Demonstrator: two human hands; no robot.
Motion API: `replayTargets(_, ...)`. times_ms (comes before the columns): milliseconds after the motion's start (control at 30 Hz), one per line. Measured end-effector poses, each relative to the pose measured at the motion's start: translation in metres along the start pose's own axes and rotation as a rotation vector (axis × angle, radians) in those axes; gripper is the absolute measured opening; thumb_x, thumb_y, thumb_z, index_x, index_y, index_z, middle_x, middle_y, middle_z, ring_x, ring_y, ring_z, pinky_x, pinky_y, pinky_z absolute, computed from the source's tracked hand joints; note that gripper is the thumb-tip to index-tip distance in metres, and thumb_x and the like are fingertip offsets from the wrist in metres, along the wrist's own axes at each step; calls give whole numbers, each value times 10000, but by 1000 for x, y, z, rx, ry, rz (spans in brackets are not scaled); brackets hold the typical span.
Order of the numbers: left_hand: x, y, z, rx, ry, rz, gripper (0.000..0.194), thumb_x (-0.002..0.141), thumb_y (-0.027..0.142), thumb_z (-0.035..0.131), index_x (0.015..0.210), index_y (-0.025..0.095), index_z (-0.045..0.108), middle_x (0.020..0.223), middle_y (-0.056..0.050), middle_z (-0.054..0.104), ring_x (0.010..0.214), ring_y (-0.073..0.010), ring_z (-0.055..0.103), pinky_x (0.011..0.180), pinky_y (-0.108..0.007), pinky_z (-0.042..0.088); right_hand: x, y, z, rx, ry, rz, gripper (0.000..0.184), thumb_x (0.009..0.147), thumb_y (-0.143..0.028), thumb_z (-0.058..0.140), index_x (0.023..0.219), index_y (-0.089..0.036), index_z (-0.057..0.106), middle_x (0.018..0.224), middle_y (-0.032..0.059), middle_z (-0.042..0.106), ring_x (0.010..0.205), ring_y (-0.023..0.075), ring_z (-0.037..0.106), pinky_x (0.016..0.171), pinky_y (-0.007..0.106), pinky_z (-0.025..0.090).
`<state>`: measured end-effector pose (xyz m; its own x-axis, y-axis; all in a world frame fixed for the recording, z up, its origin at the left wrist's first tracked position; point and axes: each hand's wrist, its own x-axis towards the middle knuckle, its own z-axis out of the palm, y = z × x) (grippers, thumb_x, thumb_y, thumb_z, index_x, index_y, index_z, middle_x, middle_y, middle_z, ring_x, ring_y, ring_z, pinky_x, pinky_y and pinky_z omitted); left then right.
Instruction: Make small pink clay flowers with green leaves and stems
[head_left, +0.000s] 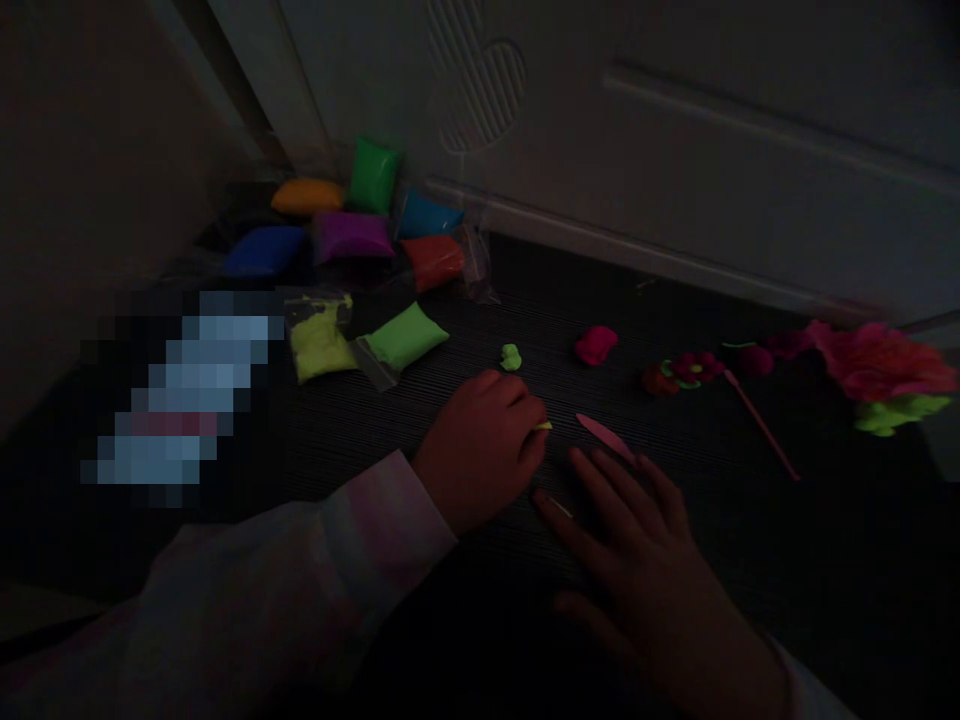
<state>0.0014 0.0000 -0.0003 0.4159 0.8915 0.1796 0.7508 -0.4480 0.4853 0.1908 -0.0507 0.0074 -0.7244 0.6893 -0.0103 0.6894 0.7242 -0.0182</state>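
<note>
A small, bright yellow-green bit of clay (544, 427), mostly hidden, is pinched in the curled left hand (484, 455), while a thin, pale strip (562, 509) is seen beside the index finger of the right hand (637, 560), spread wide, with a flat, pointed pink tool (604, 436) just beyond its fingertips.

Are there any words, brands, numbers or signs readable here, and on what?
None: no word, brand or number can be read.
The bright patch at left is blurred into blocks; anything there is unreadable.
The packets show no readable print.
The striped shape on the panel behind looks like decoration, not lettering.
</note>
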Motion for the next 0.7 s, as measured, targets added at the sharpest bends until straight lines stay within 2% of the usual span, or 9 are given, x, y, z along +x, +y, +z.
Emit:
replayTargets(167, 0, 1, -1, 3, -1, -11, 159, 814, 224, 437, 804, 152, 578, 844, -54, 559, 845, -188, 463, 778, -337, 397, 0, 2, 1, -26, 9, 52, 533, 783, -484, 433, 1261, -250, 398, 1398, 193, 180, 1271, 331, 191, 936, 554, 229)
replayTargets(333, 0, 1, -1, 10, -15, 0, 160, 815, 222, 435, 809, 154, 580, 846, -54, 558, 842, -190, 463, 771, -338, 397, -2, 1, 0, -9, -4, -45, 559, 769, -493, 453, 1272, -261, 377, 1381, 177, 213, 1260, 346, 194, 923, 578, 227)
replayTargets(433, 0, 1, -1, 8, -12, -6, 156, 813, 224, 440, 815, 156, 581, 845, -52, 557, 845, -190, 462, 770, -335, 398, -3, 3, -3, 42, 64, -57, 546, 784, -431, 462, 1270, -198, 375, 1374, 198, 210, 1258, 349, 197, 913, 572, 248)
replayTargets(500, -1, 1, -1, 10, -9, -6, 154, 811, 226, 443, 815, 158, 582, 841, -49, 557, 843, -188, 461, 770, -333, 398, -4, 5, -3, 99, 141, -37, 493, 800, -357, 462, 1244, -153, 395, 1350, 198, 260, 1236, 330, 248, 913, 546, 275)
replayTargets(600, 0, 0, 0, 16, -8, -4, 157, 811, 230, 443, 814, 158, 582, 844, -49, 558, 844, -187, 462, 776, -331, 396, -2, 8, -3, 171, 238, 65, 371, 805, -240, 482, 1162, -141, 465, 1218, 152, 436, 1129, 269, 387, 884, 472, 349)
replayTargets(700, 0, 0, 0, 16, -2, -2, 159, 811, 233, 443, 814, 157, 583, 844, -49, 561, 848, -188, 465, 780, -332, 396, 5, 6, -1, 209, 244, 135, 294, 788, -217, 523, 1078, -172, 525, 1079, 103, 535, 1016, 236, 460, 837, 440, 387)
